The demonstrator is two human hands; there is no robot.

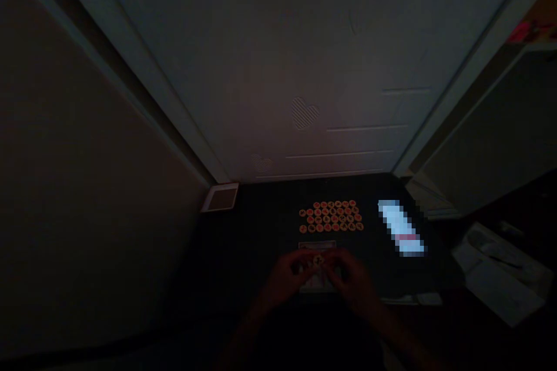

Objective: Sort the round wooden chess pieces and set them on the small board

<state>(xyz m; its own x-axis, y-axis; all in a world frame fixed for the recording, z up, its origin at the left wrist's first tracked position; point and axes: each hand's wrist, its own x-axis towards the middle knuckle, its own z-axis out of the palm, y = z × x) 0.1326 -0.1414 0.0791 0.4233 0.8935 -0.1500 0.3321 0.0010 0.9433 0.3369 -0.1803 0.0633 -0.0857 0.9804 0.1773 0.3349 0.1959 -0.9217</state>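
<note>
Small round pale-tan disc with a dark mark (318, 260) sits between the fingertips of a person's two bare hands in a dimly lit room, raised over a shallow rectangular box with a pale rim (329, 243) on a dark, flat tabletop (248, 249). The left hand (289, 273) is curled, its thumb and forefinger drawn almost together at the disc's left edge; the right hand (349, 276) mirrors it from the other side, fingers bent and tips nearly closed on the disc. How firmly each one grips, the gloom does not tell. Just beyond the box, matching round discs with red or dark marks (328, 219) lie flat in four close rows. To their right, well apart, glows a bluish-white oblong slab (400, 229), blurred into blocks; at the table's far left corner lies a pale-edged rectangular panel with a brownish centre (221, 197). A pale door-like panel with striped heart reliefs (304, 113) rises behind the table.
</note>
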